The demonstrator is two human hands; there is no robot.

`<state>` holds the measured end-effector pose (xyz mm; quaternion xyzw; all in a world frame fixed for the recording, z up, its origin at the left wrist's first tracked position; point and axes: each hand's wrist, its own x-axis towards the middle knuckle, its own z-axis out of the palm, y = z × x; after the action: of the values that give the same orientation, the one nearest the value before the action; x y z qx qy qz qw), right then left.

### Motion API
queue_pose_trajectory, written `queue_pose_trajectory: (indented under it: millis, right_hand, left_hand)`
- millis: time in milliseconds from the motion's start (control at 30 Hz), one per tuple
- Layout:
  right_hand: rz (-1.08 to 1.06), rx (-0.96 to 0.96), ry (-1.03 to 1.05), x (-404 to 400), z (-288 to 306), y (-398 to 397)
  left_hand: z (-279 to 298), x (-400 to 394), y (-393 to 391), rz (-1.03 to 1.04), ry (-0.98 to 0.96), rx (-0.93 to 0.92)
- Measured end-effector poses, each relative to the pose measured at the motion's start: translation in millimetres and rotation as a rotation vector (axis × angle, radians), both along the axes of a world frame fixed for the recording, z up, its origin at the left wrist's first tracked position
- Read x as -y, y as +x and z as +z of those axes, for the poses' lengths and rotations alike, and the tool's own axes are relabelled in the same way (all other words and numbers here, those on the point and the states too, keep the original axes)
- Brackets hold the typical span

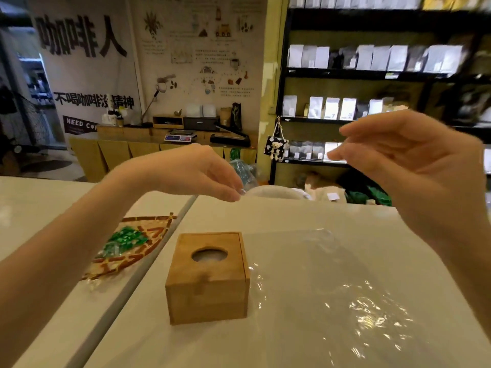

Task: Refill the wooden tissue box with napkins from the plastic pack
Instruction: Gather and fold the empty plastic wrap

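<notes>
The wooden tissue box [208,278] stands on the white table, its lid closed and a round hole on top showing something pale inside. Clear crinkled plastic of the pack [353,301] spreads to the right of the box, touching its right side; I cannot make out napkins in it. My left hand [191,172] hovers above and behind the box, fingertips pinched on a small bit of the clear plastic. My right hand [414,166] is raised at the right, fingers apart and holding nothing.
A patterned orange and green packet [127,244] lies left of the box, across the seam [148,261] between two tabletops. A white round container [273,192] sits past the table's far edge. Shelves of bags [372,59] and a wooden counter [159,147] stand beyond.
</notes>
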<state>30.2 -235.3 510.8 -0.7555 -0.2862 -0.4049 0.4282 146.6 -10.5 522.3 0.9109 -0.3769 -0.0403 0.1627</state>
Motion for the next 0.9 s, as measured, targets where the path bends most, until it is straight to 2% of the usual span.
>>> queue_pose_trajectory:
  millis: [100, 267, 567, 733, 900]
  right_hand:
    - [-0.019, -0.073, -0.056, 10, 7, -1]
    - [-0.208, -0.543, -0.212, 40, -25, 21]
    - [-0.498, -1.156, -0.383, 102, -92, 37]
    - [-0.68, -1.351, -0.336, 115, -134, 42]
    - [-0.697, -1.412, -0.116, 121, -163, 49]
  left_hand:
    - [-3, 13, 0, -0.03, -0.086, -0.014]
    - [-52, 54, -3, -0.041, -0.045, -0.065]
    - [-136, 117, -32, 0.151, 0.29, -0.021]
    - [-184, 132, -46, 0.35, 0.446, -0.066]
    - [-214, 126, -42, 0.36, 0.421, -0.081]
